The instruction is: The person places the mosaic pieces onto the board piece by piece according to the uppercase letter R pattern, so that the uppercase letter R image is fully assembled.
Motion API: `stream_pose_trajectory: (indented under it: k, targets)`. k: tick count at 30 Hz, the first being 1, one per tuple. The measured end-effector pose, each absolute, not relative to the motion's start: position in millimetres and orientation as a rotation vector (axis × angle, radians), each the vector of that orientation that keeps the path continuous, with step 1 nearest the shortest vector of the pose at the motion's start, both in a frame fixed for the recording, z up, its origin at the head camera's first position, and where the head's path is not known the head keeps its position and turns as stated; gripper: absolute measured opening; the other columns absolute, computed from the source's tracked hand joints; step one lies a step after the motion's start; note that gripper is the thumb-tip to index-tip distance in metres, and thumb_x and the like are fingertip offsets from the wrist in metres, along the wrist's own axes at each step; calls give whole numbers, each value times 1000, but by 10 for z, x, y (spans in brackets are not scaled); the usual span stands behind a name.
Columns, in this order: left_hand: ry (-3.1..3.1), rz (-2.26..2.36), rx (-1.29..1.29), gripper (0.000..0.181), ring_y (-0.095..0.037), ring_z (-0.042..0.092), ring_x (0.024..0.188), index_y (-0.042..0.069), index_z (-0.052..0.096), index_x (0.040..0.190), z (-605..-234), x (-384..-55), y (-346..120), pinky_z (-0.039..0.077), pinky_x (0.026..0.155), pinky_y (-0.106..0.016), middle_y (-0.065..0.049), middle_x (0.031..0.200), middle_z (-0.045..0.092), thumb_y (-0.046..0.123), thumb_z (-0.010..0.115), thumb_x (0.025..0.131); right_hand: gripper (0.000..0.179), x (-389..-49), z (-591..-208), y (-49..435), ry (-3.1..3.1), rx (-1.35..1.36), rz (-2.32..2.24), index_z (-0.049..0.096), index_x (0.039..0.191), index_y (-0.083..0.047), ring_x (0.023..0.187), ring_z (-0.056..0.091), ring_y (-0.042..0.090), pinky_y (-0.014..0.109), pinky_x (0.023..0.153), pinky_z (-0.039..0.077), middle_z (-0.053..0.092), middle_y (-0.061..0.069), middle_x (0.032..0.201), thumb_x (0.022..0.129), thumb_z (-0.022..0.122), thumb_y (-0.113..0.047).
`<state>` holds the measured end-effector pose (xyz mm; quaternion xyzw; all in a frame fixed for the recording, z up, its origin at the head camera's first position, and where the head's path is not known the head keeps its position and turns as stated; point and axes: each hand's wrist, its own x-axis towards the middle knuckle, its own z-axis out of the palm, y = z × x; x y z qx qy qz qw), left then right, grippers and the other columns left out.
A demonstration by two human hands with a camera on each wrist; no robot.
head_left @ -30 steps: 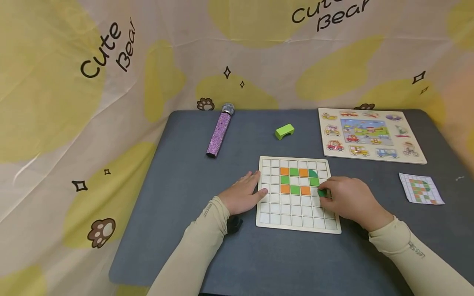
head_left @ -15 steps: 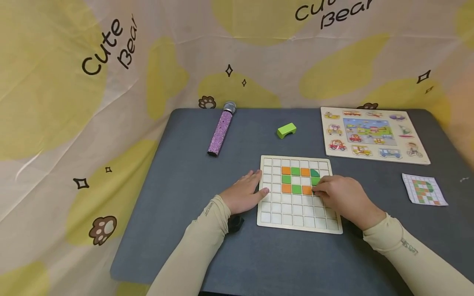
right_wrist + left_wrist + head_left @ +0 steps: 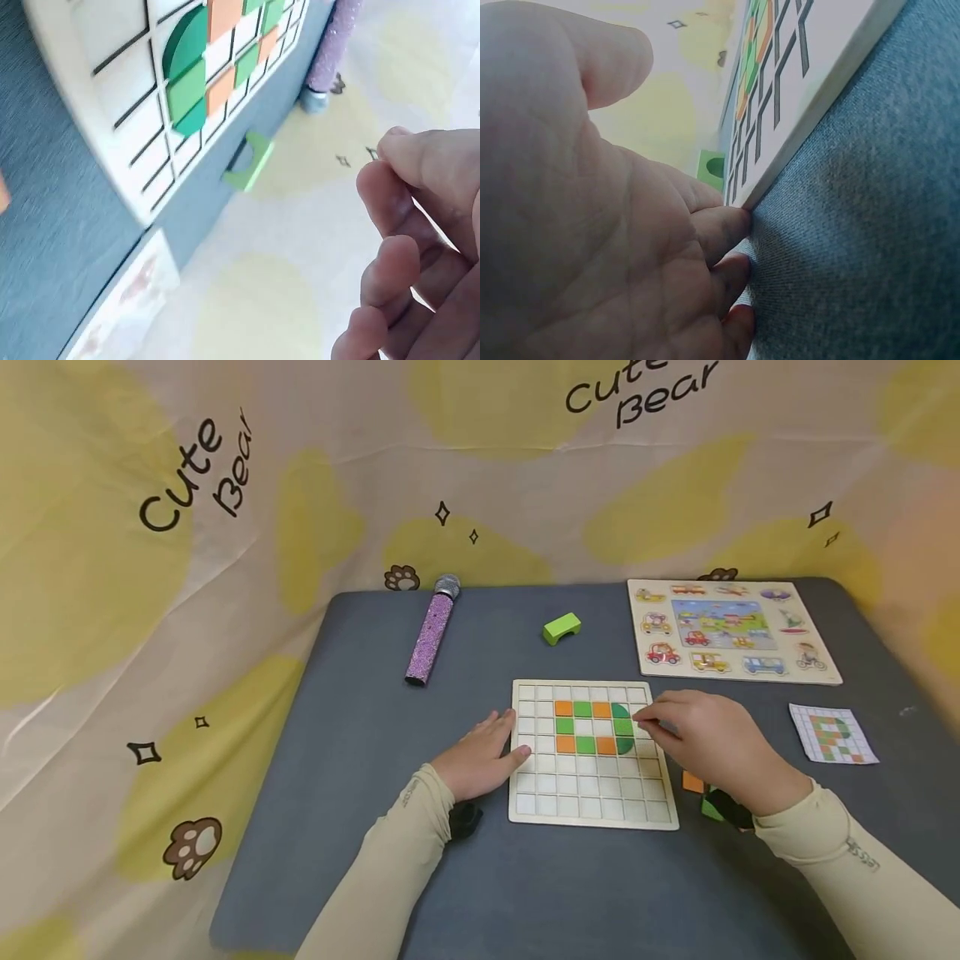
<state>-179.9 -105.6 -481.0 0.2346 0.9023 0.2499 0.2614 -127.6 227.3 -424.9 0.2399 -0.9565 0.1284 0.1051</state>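
Note:
A white grid board lies on the table, with a ring of orange and green square tiles on it. Two dark green rounded tiles occupy its right corners, the upper one and the lower one. My left hand rests at the board's left edge, fingers extended; the left wrist view shows fingertips against that edge. Over the right edge hovers my right hand, its fingers loosely bent. Nothing shows between thumb and index finger in the right wrist view.
Loose tiles, one orange and one green, lie partly hidden beneath my right hand. A pattern card is at the right. Farther back are a glittery microphone, a green arch block and a vehicle picture puzzle.
My right hand has set the dark green rounded tile at the ring's lower right corner, let go, and drawn back up and right. My left hand has stayed at the board's edge.

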Motion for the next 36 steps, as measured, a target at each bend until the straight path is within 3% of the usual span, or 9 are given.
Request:
stream_pose_trajectory:
  k: [8,16,23,36]
  targets:
    - [2441,677,658,78,-21,5,163,10,14,172,-4799,-1822,-1072,11,130,-41,-2,178,13,54,39,113,17,-1143,-4329,2679,-3020,481,404,85,106,-10,74,62,12,35,61,55,77,0,97,91,87,-17]
    - [2440,666,673,76,-21,5,163,9,15,172,-4781,-1829,-1056,11,130,-41,-3,178,14,51,40,114,24,-979,-4559,3145,-3279,323,412,82,111,-10,91,71,27,53,70,59,77,7,106,89,86,-20]
    - [2455,670,672,75,-22,6,163,8,14,172,-4806,-1804,-1080,11,131,-42,-4,178,14,50,39,114,16,-927,-4690,3154,-3259,377,376,85,102,-13,94,72,31,54,73,60,77,11,108,87,88,-19]
    - [2439,675,683,75,-21,5,163,9,13,172,-4823,-1798,-1072,11,130,-41,-4,178,13,50,38,114,29,-917,-4692,3089,-3212,410,335,84,111,-8,99,72,37,60,79,59,78,11,106,89,89,-27]
